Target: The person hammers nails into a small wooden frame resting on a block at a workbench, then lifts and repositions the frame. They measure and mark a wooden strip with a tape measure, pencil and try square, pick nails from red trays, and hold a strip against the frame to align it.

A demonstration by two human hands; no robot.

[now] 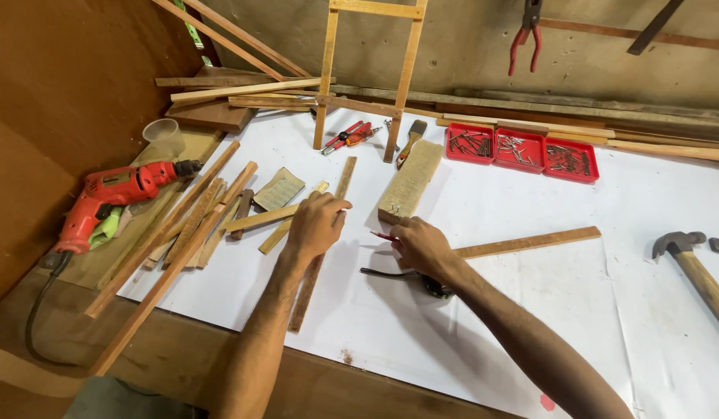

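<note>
The left hand (317, 225) presses flat on a long, thin brown wooden strip (322, 244), fingers curled over it. The right hand (422, 247) pinches a slim red pencil (383, 236). The strip looks light, stiff, best held mid-length.

Both bare forearms reach in from the bottom edge, angled up toward centre, wrists roughly straight. Left hand (317, 223) is palm down, knuckles up, fingers (338, 206) curled forward and bent at the tips, thumb tucked out of sight. Right hand (423, 245) sits just beside it, apart, back of hand up, fingers (398, 237) pinched together pointing left in a closed grip.
</note>
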